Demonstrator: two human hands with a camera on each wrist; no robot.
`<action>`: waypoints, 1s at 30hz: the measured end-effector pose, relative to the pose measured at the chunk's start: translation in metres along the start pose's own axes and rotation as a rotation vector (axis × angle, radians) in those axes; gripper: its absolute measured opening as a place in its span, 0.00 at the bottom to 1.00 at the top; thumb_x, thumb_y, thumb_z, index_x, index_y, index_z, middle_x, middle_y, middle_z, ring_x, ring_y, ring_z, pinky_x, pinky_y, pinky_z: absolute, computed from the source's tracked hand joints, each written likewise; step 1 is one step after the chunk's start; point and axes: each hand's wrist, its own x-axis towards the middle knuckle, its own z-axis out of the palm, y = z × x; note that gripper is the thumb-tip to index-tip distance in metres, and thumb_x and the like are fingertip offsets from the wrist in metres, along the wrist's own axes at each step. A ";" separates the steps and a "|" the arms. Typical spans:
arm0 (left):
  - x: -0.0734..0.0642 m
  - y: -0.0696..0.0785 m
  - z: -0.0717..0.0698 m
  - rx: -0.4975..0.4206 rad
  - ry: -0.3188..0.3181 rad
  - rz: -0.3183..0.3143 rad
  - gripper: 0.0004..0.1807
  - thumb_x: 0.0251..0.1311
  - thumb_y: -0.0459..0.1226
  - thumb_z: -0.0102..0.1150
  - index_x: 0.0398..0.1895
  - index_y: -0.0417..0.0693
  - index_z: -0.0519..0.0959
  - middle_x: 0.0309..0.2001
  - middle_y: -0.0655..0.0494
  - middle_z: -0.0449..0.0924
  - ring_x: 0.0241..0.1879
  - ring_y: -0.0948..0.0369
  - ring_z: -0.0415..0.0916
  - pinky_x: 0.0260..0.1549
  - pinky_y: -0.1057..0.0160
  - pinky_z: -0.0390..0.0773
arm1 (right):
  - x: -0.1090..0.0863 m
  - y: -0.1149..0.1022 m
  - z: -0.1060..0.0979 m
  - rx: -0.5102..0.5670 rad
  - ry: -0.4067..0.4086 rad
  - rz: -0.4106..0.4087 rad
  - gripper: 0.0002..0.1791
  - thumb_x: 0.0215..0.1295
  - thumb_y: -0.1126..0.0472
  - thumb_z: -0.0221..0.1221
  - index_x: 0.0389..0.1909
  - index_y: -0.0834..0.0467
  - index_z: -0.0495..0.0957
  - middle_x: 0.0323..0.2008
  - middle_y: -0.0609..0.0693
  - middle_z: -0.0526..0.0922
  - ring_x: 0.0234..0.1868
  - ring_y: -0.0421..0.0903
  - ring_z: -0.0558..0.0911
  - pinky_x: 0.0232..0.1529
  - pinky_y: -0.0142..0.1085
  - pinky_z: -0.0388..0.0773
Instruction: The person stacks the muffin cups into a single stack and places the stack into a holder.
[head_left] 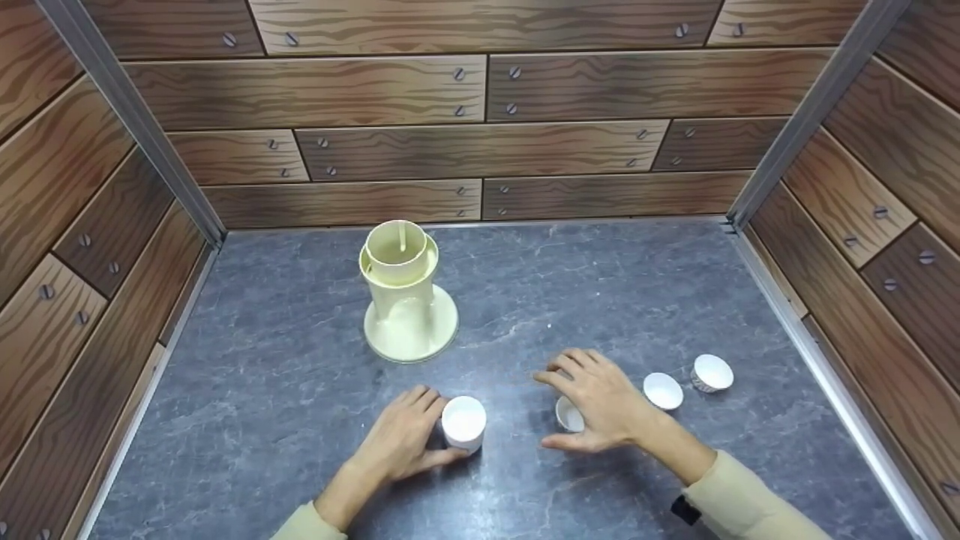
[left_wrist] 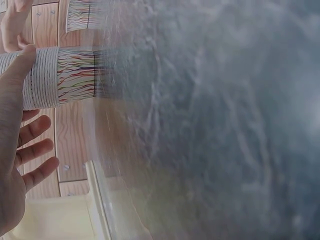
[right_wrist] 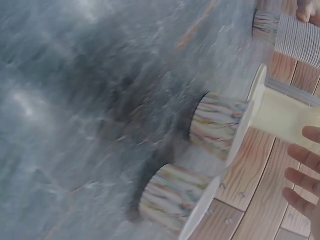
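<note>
My left hand (head_left: 405,433) holds a stack of white paper baking cups (head_left: 463,421) upright on the table, thumb on the near side and fingers on the far side. In the left wrist view the stack (left_wrist: 75,75) shows many layered rims and coloured streaks on its wall; the other fingers (left_wrist: 37,172) stay extended. My right hand (head_left: 604,405) arches over a single baking cup (head_left: 568,415), thumb and fingers spread apart and the cup partly hidden. In the right wrist view its fingers (right_wrist: 302,175) look apart from the streaked cups (right_wrist: 220,125).
Two more baking cups, one nearer (head_left: 663,391) and one farther right (head_left: 712,373), stand beyond my right wrist. A pale yellow plastic stand (head_left: 409,330) with a round base and tubular top rises behind the stack. Wood-patterned walls (head_left: 390,154) enclose the grey marbled table (head_left: 285,300).
</note>
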 end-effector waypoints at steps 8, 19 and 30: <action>0.000 0.000 0.001 -0.002 -0.011 -0.006 0.36 0.54 0.70 0.68 0.51 0.52 0.81 0.43 0.59 0.82 0.47 0.59 0.79 0.50 0.57 0.83 | -0.010 0.012 0.007 -0.041 -0.001 -0.012 0.49 0.44 0.21 0.70 0.63 0.48 0.80 0.53 0.48 0.82 0.56 0.49 0.80 0.58 0.50 0.79; 0.001 0.000 0.000 0.009 -0.016 0.002 0.36 0.54 0.70 0.68 0.51 0.52 0.81 0.43 0.59 0.82 0.46 0.59 0.79 0.50 0.57 0.83 | -0.023 0.024 0.014 -0.087 -0.044 0.025 0.53 0.44 0.16 0.66 0.65 0.47 0.79 0.54 0.49 0.82 0.56 0.50 0.80 0.59 0.52 0.79; 0.000 0.000 0.000 -0.001 -0.037 -0.014 0.36 0.54 0.70 0.68 0.52 0.52 0.81 0.44 0.58 0.82 0.47 0.58 0.79 0.50 0.56 0.83 | -0.037 0.037 0.023 -0.134 -0.081 0.022 0.52 0.46 0.14 0.62 0.61 0.49 0.81 0.52 0.51 0.82 0.54 0.52 0.80 0.55 0.51 0.80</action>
